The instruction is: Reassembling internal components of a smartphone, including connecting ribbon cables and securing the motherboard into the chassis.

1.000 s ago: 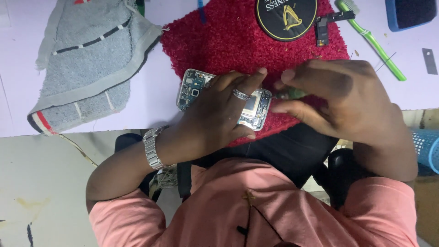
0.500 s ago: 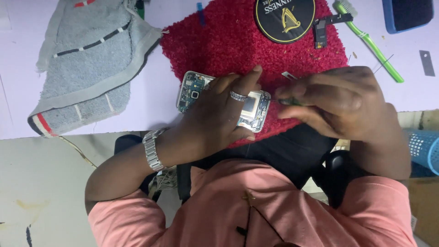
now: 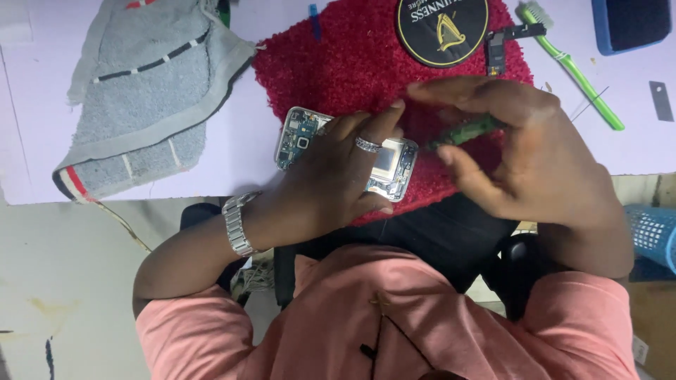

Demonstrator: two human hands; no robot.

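An opened phone (image 3: pixel 299 134) with its back off and its inner parts bare lies on a red fluffy mat (image 3: pixel 338 70). My left hand (image 3: pixel 338 176), with a ring and a metal wristwatch, rests on the phone and pins it to the mat. My right hand (image 3: pixel 535 155) hovers just right of the phone. It pinches a small green circuit board (image 3: pixel 465 131) between thumb and fingers, clear of the phone's edge.
A grey towel (image 3: pixel 141 98) lies at the left of the table. A round black patch (image 3: pixel 442 21), a small black part (image 3: pixel 496 46), a green toothbrush (image 3: pixel 577 74), a blue tray (image 3: pixel 630 24) and a grey metal strip (image 3: pixel 660 100) lie behind. A blue basket (image 3: pixel 651 236) sits at the right edge.
My right hand has drawn back to the right from the phone's end, and the green board now shows between its fingers. My left hand has stayed on the phone.
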